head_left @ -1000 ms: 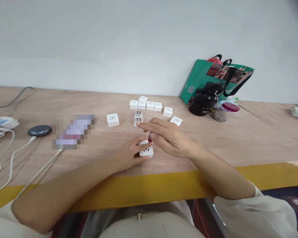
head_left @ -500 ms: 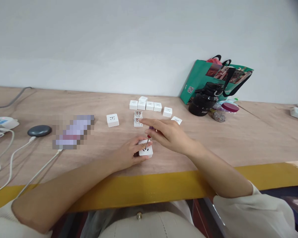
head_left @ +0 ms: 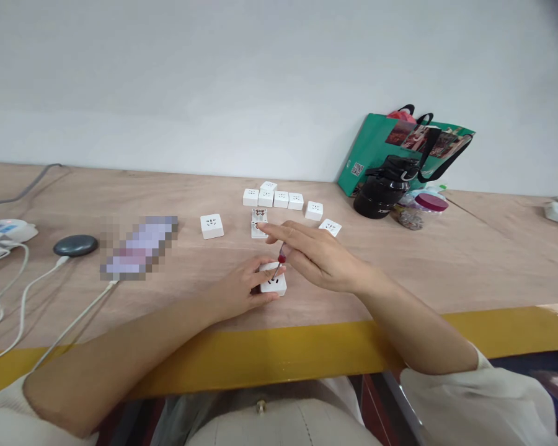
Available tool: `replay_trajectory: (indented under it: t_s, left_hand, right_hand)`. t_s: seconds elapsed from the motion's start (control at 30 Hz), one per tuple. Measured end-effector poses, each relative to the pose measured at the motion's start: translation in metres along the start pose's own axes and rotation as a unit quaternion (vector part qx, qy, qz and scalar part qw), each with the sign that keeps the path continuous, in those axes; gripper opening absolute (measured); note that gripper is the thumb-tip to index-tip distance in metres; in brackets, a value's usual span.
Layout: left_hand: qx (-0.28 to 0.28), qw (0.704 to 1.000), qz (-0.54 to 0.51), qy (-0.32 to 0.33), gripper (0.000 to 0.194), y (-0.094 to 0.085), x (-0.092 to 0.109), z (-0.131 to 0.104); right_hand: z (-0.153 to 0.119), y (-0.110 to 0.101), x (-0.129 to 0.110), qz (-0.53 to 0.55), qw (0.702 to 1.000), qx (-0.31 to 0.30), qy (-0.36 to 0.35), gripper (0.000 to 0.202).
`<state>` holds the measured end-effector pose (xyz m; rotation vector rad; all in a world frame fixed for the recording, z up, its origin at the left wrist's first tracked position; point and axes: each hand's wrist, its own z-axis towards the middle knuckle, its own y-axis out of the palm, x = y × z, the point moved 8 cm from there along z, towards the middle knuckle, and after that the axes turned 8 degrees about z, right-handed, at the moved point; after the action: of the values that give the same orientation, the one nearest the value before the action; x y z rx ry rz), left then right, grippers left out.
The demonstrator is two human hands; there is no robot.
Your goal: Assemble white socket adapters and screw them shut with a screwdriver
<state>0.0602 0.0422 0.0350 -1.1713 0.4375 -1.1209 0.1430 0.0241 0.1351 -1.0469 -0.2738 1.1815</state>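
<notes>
The left hand [head_left: 242,287] is bracing the white socket [head_left: 279,288] on the desk [head_left: 167,195], fingers wrapped about its sides, presumably against rotation; the right hand [head_left: 324,259], fingers partly curled, is holding a tilted screwdriver [head_left: 281,257] at its face.

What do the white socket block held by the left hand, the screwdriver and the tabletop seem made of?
White socket block: probably hard plastic, smooth, with crisp edges.
Screwdriver: likely metal shaft, thin and grey; solid red part suggests plastic, finish unclear.
Tabletop: wood or wood-look laminate, fairly matte, showing faint brownish streaks.
</notes>
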Motion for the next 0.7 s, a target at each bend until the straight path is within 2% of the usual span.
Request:
replay_trajectory:
  t_s: [0.17,0.23,0.33,0.5,0.7]
  left_hand:
    - [0.002,1.0,0.003,0.004,0.039,0.0,0.0,0.0]
    - [0.0,1.0,0.003,0.002,0.04,0.001,-0.001,-0.001]
    - [-0.002,1.0,0.003,-0.003,0.041,0.002,-0.002,-0.002]
    - [-0.014,1.0,0.005,-0.012,0.043,0.002,-0.002,-0.002]
    - [-0.017,1.0,0.013,-0.008,0.04,0.002,-0.002,-0.002]
  right_hand:
    - [0.0,-0.003,0.01,-0.016,0.998,0.027,0.047,0.032]
    - [0.001,-0.001,0.012,-0.01,0.998,0.014,0.059,0.034]
    - [0.001,0.0,0.01,0.013,0.999,0.0,0.049,0.039]
    - [-0.001,-0.007,0.011,-0.002,0.998,0.045,0.041,0.028]
    - [0.0,-0.002,0.009,0.038,0.998,0.002,0.043,0.04]
